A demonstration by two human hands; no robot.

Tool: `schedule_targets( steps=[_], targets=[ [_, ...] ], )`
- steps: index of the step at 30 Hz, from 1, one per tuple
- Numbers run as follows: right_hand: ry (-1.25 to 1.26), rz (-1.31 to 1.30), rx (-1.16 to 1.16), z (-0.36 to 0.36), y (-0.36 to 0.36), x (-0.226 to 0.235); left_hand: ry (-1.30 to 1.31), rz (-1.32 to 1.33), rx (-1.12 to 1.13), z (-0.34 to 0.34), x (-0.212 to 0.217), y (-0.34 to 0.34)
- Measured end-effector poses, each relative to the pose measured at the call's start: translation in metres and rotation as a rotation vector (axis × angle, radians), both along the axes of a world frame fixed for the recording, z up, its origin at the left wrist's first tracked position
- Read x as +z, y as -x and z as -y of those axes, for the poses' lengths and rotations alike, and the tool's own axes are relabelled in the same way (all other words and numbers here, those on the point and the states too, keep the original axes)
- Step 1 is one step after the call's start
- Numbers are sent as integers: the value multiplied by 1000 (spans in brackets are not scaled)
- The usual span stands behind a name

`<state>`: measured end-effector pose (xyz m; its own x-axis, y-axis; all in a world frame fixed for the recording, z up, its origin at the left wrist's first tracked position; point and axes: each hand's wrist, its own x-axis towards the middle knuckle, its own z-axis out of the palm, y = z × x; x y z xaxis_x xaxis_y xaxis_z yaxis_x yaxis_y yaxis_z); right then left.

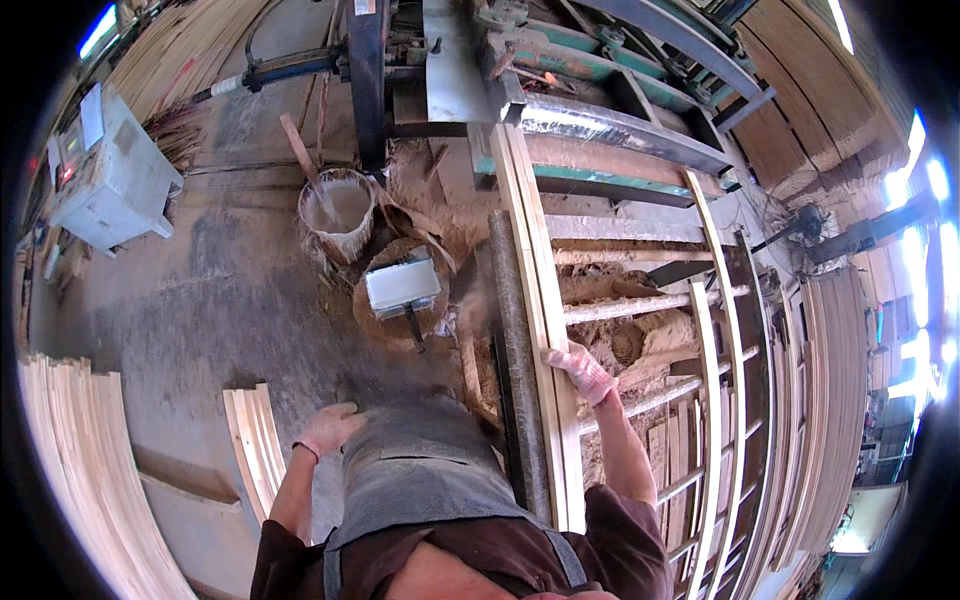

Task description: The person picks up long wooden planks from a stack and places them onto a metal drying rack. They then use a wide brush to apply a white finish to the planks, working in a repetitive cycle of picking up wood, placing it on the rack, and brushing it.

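Note:
Two long, pale wooden boards [540, 300] lie side by side along the machine's bed, running from beside my body to the metal housing at the far end. My right hand [583, 372], in a light dusty glove, grips their right edge, with its fingers over the top. My left hand [330, 428], also gloved, hangs beside my grey apron [430, 470] with fingers loosely stretched and nothing visible in it. A dark steel rail [515, 370] runs along the boards' left side.
A roller frame [640, 308] with loose strips [712, 400] stands to the right above sawdust. A dusty bucket [338, 212] and a white container [402, 286] are ahead left. Board stacks [255, 440] stand at left, a grey control cabinet [115, 175] at far left.

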<state>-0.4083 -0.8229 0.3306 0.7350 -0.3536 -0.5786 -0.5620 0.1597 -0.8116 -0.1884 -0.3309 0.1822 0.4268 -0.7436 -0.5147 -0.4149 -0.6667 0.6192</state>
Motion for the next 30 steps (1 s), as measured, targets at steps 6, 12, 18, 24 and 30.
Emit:
schedule_targets(
  steps=[6, 12, 18, 24, 30],
  targets=[
    [-72, 48, -4, 17, 16, -5, 11, 49, -47, 170, 143, 17],
    [-148, 66, 18, 14, 14, -5, 530, 984, -558, 320, 133, 45],
    [-147, 110, 2, 19, 23, -7, 529, 960, -749, 365, 175, 46],
    [70, 20, 26, 25, 23, -15, 765, 955, -682, 382, 154, 35],
    [100, -45, 2, 30, 35, -29, 679, 814, -842, 393, 157, 38]
  ],
)
